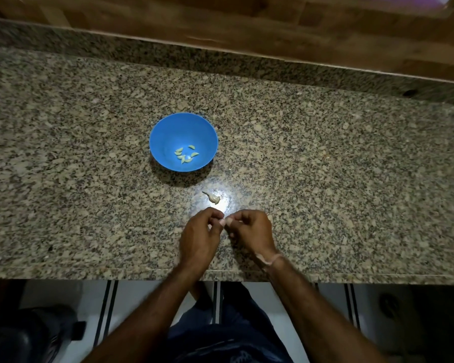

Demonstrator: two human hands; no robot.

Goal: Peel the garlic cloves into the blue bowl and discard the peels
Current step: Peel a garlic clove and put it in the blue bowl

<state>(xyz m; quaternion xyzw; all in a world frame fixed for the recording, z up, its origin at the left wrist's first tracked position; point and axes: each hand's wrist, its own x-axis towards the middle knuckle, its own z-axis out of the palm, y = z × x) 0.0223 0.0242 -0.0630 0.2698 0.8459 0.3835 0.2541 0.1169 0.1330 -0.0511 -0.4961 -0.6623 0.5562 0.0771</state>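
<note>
Risk at the bowl: The blue bowl stood on the granite counter, to the left of the hands and well beyond them. A few peeled cloves lay at its bottom. A clove flicked across that gap, not carried, would likely strike the rim and skip away.
Risk on the counter: A loose garlic piece with a pointed tail lay just beyond the fingertips. A careless sweep could knock it off. Whether it was an unpeeled clove or only a scrap could not be told.
Risk in the grip: The held clove sat between both sets of fingertips, above the counter near its front edge. Once bared it would probably turn slippery and could squirt out toward the floor. Pale peel flakes would be easy to miss on the speckled stone.
Left hand: The left hand was raised, back toward the camera, fingers curled in narrowly, tips pinching the held clove.
Right hand: The right hand mirrored it, fingers bent, tips closed on the same clove. A thin wristband circled its wrist.
</note>
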